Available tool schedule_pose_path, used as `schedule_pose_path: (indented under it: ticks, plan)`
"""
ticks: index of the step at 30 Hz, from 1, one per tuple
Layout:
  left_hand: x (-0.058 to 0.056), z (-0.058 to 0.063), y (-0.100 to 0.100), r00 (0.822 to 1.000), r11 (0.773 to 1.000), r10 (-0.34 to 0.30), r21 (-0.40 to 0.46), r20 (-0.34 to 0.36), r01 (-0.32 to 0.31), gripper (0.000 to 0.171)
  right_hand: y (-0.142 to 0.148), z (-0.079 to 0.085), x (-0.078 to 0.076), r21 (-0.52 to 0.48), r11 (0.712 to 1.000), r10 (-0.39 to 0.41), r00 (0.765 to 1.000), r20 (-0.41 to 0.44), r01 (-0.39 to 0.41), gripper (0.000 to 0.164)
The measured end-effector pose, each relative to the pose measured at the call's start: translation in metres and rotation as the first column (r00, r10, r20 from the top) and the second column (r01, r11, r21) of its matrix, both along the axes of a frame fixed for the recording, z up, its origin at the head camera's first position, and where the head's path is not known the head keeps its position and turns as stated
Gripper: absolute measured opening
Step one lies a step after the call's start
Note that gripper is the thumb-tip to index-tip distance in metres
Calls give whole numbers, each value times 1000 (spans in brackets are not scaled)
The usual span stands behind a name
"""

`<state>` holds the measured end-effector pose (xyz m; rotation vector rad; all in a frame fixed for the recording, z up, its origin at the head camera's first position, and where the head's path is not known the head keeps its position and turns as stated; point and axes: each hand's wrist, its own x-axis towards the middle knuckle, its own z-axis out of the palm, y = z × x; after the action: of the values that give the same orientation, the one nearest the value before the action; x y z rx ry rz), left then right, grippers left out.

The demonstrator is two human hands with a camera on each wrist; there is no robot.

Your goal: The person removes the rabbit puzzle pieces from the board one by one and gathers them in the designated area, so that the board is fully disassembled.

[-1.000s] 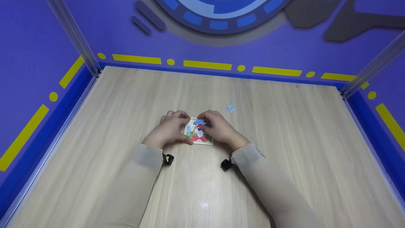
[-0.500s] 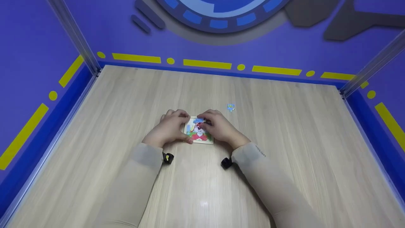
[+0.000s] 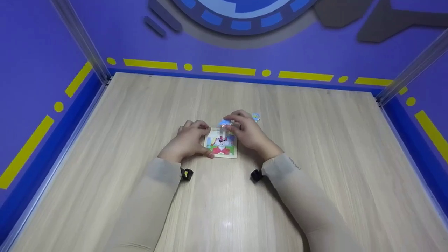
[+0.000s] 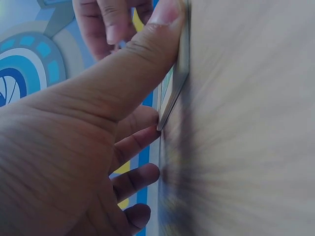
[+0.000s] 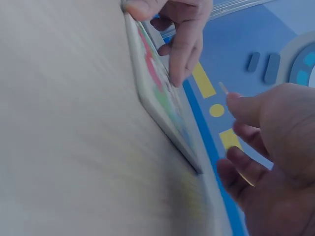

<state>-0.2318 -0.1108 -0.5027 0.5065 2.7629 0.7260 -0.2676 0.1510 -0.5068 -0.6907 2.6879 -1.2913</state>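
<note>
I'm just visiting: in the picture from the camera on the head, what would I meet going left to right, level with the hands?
Left wall → left hand → framed puzzle → right hand → right wall.

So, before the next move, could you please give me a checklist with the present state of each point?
1. Square pale wooden puzzle frame steadied: ok, the left hand holds it at its left side.
2. Small blue printed puzzle piece secured: ok, the right hand pinches it.
3. Held piece apart from the frame: ok, the right wrist view shows a gap.
4. Held piece turned the right way: cannot tell.
5. Second blue puzzle piece inside the frame: not ok, it lies on the light wood-grain table, partly hidden behind the right hand.
</note>
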Motion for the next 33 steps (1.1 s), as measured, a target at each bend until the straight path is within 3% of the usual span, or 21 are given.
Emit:
schedule_pose_path:
  ticks: [6,12,23,33]
  plan:
    - [1,-2,-1,1000,1000,17,22,18,-17,106,23,12,-4,-23,995,-92,995,28,92,39]
    - [2,-2,0,999,999,26,34,29,-27,106,56,15,-12,20,987,-160,987,10,160,39]
    - [1,4,4,1000,1000,17,10,19,-17,106,101,7,-22,23,971,-237,971,-34,238,39]
    - [1,3,2,999,1000,23,13,28,-23,102,121,-12,-33,146,936,-319,947,-36,320,39]
